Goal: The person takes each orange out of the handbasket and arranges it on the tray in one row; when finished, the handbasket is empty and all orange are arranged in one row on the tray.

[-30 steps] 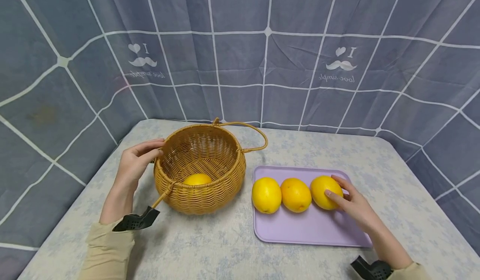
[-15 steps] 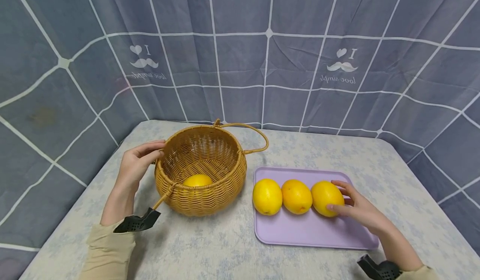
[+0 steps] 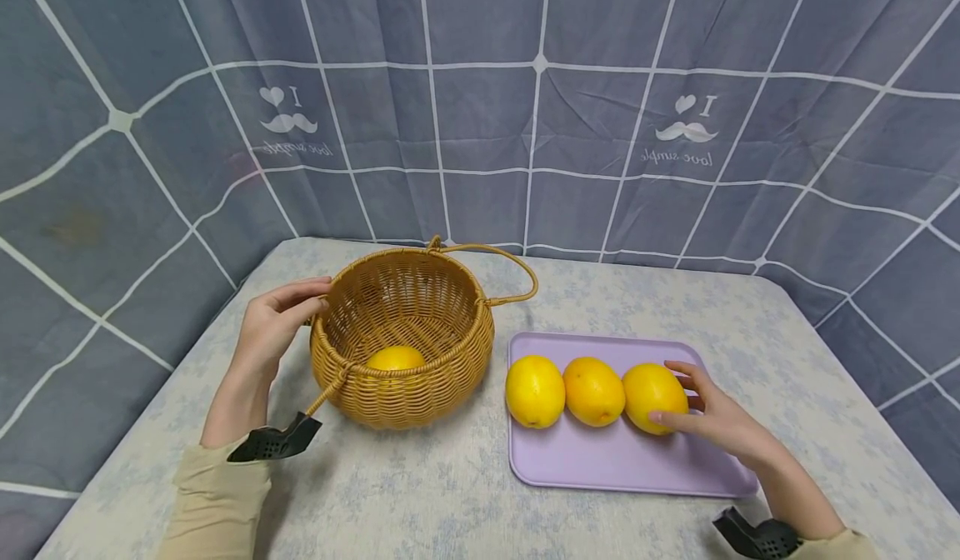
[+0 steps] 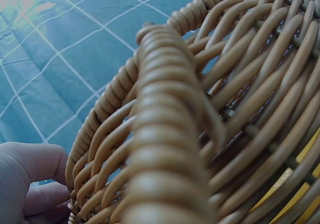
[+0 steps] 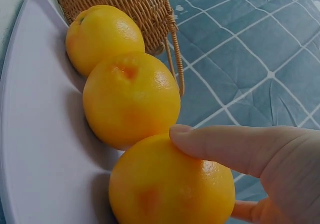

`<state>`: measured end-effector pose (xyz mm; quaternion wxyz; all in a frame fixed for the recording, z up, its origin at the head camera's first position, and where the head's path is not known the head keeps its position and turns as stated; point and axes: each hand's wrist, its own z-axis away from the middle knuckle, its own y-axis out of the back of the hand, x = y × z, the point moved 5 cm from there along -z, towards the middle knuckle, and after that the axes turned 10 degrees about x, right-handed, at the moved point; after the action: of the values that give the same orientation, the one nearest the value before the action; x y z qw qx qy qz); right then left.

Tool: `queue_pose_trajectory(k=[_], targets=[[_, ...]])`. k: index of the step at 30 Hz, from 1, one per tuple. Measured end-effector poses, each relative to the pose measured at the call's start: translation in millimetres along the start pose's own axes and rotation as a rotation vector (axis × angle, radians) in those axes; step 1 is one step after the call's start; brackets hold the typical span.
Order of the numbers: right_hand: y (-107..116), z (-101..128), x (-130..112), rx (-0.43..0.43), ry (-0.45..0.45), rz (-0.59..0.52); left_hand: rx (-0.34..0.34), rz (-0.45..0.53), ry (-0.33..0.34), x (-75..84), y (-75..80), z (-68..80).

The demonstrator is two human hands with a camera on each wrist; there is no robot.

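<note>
In the head view a round wicker basket (image 3: 408, 393) stands at left with an orange (image 3: 396, 358) inside. My left hand (image 3: 273, 327) holds the basket's left rim with thumb and fingers. The left wrist view shows this hand (image 4: 32, 181) against the woven edge. On a lilac tray (image 3: 600, 460) at right, three oranges sit in a row: the left orange (image 3: 535, 392), the middle orange (image 3: 594, 392) and the right orange (image 3: 652, 393). My right hand (image 3: 716, 418) grips the right orange. Its thumb (image 5: 225, 146) lies on the orange's skin in the right wrist view; most fingers are hidden.
The basket's loop handle (image 3: 517, 297) leans out to the right above the table. A pale patterned cloth (image 3: 405, 493) covers the tabletop. Grey-blue curtain (image 3: 480, 118) with white lines hangs behind and at both sides.
The right orange has come slightly down and nearer in the head view, with my right hand shifting the same way and a little right. My left hand and the basket stay in place.
</note>
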<state>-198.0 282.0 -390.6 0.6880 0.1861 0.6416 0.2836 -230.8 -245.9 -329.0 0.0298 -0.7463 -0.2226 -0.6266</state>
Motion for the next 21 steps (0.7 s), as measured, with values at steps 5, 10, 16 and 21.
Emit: queue_pose_trajectory(k=[5, 10, 16, 21], targets=[[-0.5, -0.3, 2.7, -0.009, -0.002, -0.002, -0.003, -0.002, -0.004, -0.3, -0.8, -0.3], [-1.1, -0.4, 2.8, -0.02, 0.008, 0.006, -0.004, -0.006, 0.0, -0.9, -0.8, -0.6], [-3.1, -2.2, 2.6, -0.012, 0.034, 0.01, -0.003, -0.007, 0.009, 0.3, -0.8, 0.3], [-3.6, -1.9, 1.9, 0.013, 0.05, 0.017, -0.003, -0.011, 0.015, -1.8, -0.6, -0.5]])
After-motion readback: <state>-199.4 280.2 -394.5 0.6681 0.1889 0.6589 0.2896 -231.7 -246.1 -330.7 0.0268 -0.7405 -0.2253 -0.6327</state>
